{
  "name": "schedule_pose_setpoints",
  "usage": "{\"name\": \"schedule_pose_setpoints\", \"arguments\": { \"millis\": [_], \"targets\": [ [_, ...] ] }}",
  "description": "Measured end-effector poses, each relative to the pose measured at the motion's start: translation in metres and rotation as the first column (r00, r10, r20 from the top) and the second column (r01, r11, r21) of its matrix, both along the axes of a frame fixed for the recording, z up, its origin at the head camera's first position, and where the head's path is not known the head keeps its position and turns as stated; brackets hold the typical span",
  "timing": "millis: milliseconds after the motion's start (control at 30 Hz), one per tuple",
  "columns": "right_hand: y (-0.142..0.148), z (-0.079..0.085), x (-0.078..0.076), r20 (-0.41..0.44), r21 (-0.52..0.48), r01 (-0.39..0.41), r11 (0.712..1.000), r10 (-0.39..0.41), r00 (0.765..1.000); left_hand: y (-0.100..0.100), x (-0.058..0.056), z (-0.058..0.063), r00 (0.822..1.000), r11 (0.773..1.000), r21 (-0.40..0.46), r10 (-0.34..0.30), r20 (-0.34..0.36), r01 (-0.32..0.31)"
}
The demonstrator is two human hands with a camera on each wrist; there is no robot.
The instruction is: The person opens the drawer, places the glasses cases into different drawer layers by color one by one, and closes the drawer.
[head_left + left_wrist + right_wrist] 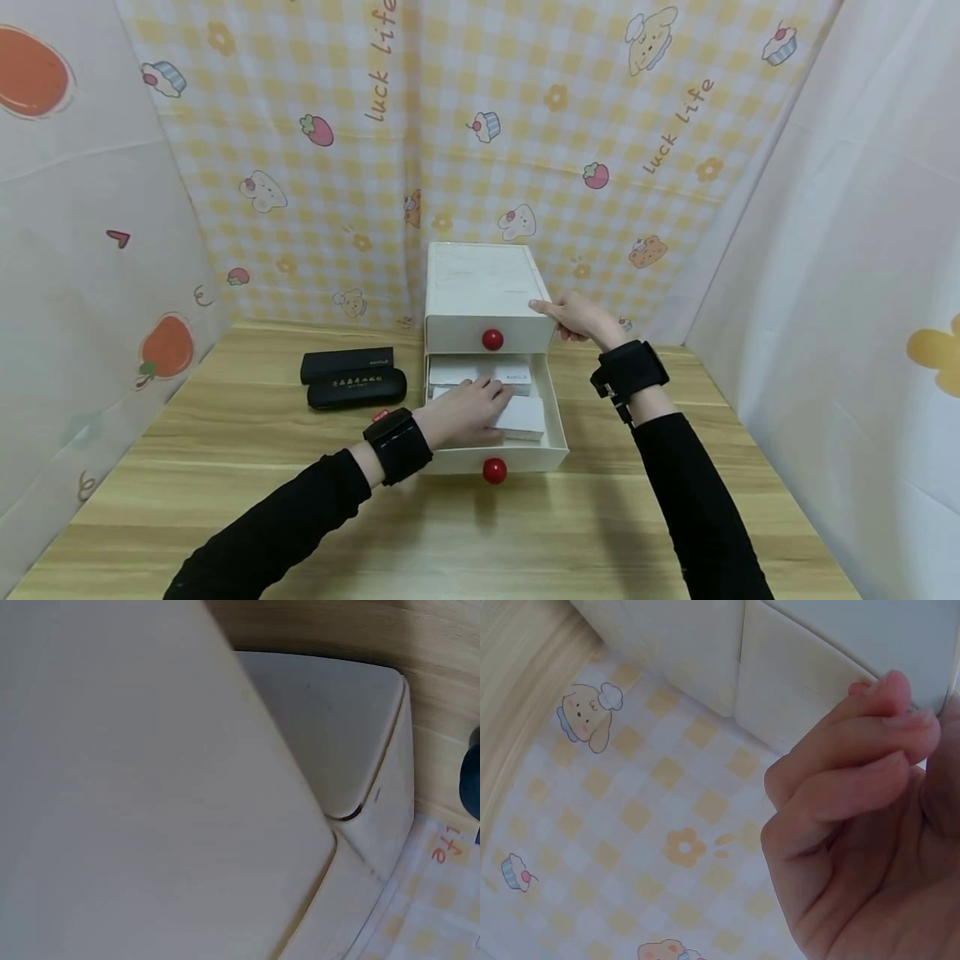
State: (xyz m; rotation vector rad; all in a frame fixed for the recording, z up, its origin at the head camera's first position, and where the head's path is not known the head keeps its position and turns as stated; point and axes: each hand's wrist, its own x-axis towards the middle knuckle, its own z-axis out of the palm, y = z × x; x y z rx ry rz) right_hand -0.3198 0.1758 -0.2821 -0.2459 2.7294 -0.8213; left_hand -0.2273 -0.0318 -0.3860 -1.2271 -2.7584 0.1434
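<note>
While in a drawer (528,460), white box (523,418) partly under left hand (467,412).

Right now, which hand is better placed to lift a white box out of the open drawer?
Probably the left hand: it reaches into the open drawer, right at the white boxes. The right hand is higher, at the right corner of the upper drawer.
</note>
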Motion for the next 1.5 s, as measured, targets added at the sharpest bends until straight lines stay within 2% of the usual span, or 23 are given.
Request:
{"name": "schedule_pose_setpoints", "arguments": {
  "millis": [133,233,333,433,533,567,633,700,800,833,867,900,933,1000,1200,1400,1467,1500],
  "targets": [
    [0.000,0.001,0.001,-0.004,0.006,-0.003,1.000,0.003,1.000,-0.002,0.000,0.004,1.000,0.999,0.049,-0.017,-0.002,0.017],
    [0.000,0.001,0.000,-0.004,0.005,-0.003,1.000,0.003,1.000,-0.003,0.000,0.009,0.998,0.997,0.060,-0.049,-0.038,0.051],
    [0.000,0.001,0.001,-0.002,0.003,0.000,1.000,0.000,1.000,-0.002,0.005,0.018,0.989,0.992,0.053,-0.109,-0.102,0.115],
    [0.000,0.001,0.001,0.001,0.003,0.003,1.000,-0.003,1.000,0.000,0.016,0.026,0.964,0.979,0.046,-0.185,-0.190,0.197],
    [0.000,0.001,0.001,0.004,0.003,0.007,1.000,-0.007,1.000,0.003,0.031,0.030,0.918,0.957,0.022,-0.270,-0.289,0.288],
    [0.000,0.001,0.001,0.004,0.006,0.007,1.000,-0.007,1.000,0.004,0.035,0.030,0.894,0.947,0.002,-0.303,-0.329,0.322],
    [0.000,0.002,0.001,0.003,0.015,0.007,1.000,-0.007,1.000,0.006,0.044,0.027,0.827,0.922,-0.069,-0.373,-0.421,0.381],
    [0.000,0.002,0.001,0.001,0.024,0.004,1.000,-0.004,1.000,0.006,0.050,0.021,0.724,0.886,-0.168,-0.452,-0.521,0.432],
    [0.000,0.002,0.002,-0.004,0.033,0.001,0.999,0.000,1.000,0.005,0.054,0.008,0.551,0.823,-0.315,-0.555,-0.623,0.472],
    [0.000,0.002,0.002,-0.005,0.034,0.000,0.999,0.000,1.000,0.004,0.054,0.004,0.508,0.804,-0.351,-0.580,-0.636,0.479],
    [0.000,0.002,0.002,-0.005,0.033,0.000,0.999,0.000,1.000,0.003,0.054,0.000,0.475,0.788,-0.384,-0.603,-0.641,0.481],
    [0.000,0.002,0.002,-0.004,0.032,0.001,1.000,-0.001,1.000,0.002,0.054,-0.002,0.452,0.776,-0.408,-0.618,-0.643,0.481],
    [0.000,0.002,0.002,-0.003,0.032,0.002,1.000,-0.002,1.000,0.001,0.053,-0.005,0.438,0.767,-0.431,-0.631,-0.640,0.475],
    [0.000,0.002,0.002,0.001,0.030,0.003,1.000,-0.003,1.000,-0.001,0.053,-0.007,0.428,0.761,-0.457,-0.641,-0.637,0.460],
    [0.001,0.002,0.001,-0.003,0.041,-0.004,0.999,0.004,1.000,-0.003,0.053,-0.006,0.444,0.768,-0.474,-0.637,-0.630,0.430],
    [0.001,0.001,0.001,-0.010,0.040,-0.006,0.999,0.006,1.000,-0.004,0.049,-0.005,0.427,0.770,-0.445,-0.629,-0.650,0.458],
    [0.001,0.000,0.001,-0.010,0.039,-0.004,0.999,0.005,1.000,-0.005,0.047,-0.004,0.432,0.780,-0.433,-0.615,-0.659,0.451],
    [0.000,0.000,0.001,-0.009,0.038,-0.004,0.999,0.004,1.000,-0.005,0.046,-0.003,0.440,0.789,-0.428,-0.605,-0.664,0.440]
  ]
}}
